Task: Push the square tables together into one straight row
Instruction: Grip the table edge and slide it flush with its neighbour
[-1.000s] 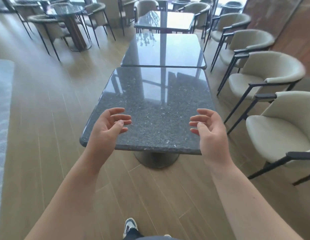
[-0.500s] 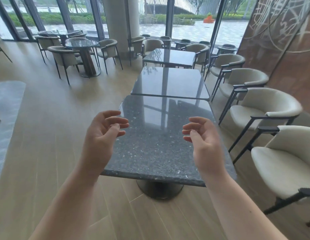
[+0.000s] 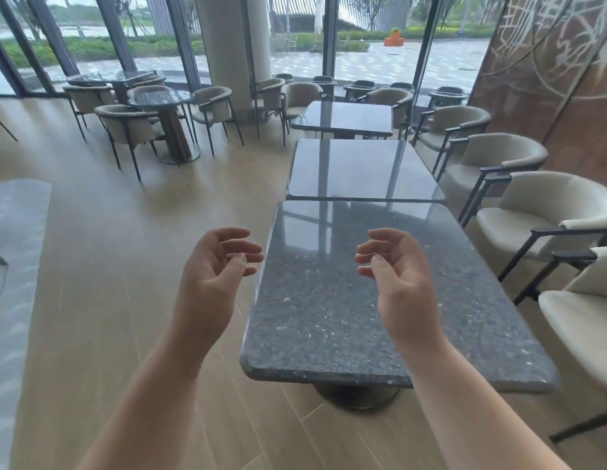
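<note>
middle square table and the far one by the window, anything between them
In the head view, nothing stands between the middle table and the far table: only a narrow open gap, with part of the far table's base showing in it.

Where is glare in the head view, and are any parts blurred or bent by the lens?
Head view: window glare streaks the far half of the near dark speckled stone table and the glossy middle square table; the picture edges are soft and smeared, notably the grey rug at left; the window frames lean outward from wide-angle distortion; both hands are fairly sharp.

Glossy speckled stone table [image 3: 346, 300], wood-look floor [image 3: 108, 266]
</note>
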A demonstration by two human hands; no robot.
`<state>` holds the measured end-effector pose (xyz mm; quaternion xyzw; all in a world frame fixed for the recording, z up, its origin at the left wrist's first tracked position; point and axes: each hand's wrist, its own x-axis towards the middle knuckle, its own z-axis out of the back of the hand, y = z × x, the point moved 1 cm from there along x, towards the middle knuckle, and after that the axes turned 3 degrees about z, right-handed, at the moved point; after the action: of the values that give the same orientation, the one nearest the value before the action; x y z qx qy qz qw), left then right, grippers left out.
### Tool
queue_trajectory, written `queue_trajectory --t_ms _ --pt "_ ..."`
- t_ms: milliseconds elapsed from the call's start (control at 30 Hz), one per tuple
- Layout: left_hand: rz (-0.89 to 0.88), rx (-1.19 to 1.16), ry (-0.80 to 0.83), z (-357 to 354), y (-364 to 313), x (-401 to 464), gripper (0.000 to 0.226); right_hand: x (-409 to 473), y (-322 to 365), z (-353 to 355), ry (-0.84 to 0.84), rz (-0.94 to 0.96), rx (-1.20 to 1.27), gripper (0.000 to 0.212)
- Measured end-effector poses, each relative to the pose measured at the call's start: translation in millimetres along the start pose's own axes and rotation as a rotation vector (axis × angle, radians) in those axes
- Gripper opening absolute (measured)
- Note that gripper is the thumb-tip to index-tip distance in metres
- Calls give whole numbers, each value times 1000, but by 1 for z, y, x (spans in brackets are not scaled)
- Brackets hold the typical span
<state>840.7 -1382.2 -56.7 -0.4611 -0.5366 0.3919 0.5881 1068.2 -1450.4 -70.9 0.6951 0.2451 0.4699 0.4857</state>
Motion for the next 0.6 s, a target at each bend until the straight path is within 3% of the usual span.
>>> queue_trajectory --t_ms 300,600 --pt "11 -72 147 -30 10 23 24 -1 -8 27 -133 -4 -63 25" --pt "-6 -55 249 -173 18 0 33 5 -11 169 -196 17 -94 28"
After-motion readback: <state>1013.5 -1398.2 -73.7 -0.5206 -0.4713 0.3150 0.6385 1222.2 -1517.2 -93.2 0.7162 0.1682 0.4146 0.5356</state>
